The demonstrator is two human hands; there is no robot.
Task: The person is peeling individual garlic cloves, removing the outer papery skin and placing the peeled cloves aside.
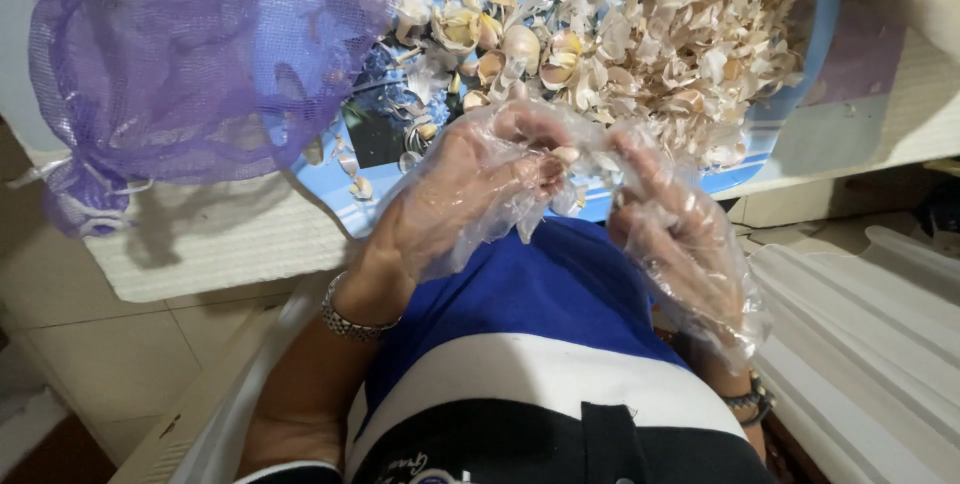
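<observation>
Pinching 1 pale garlic clove [566, 156] between both clear-plastic-gloved hands, left [470, 189] and right [672, 229], above round blue tray [790, 104]; big heap of papery skins [690, 34] done, several unpeeled cloves [500, 39] left.

surface [200, 244]: pale, ribbed-looking top, sitting just past the person's lap, edge running across the middle of the view
tray [790, 94]: big blue round one lying on the surface, its near rim hanging out over the edge a bit
on the tray: heap of papery garlic skins [690, 34] piling up on the right, loose garlic cloves [500, 39] sitting more to the middle
mesh bag [190, 64]: purple net thing slumping on the surface at left, overlapping the tray's left side
floor [110, 354]: light tiles showing below the surface
</observation>
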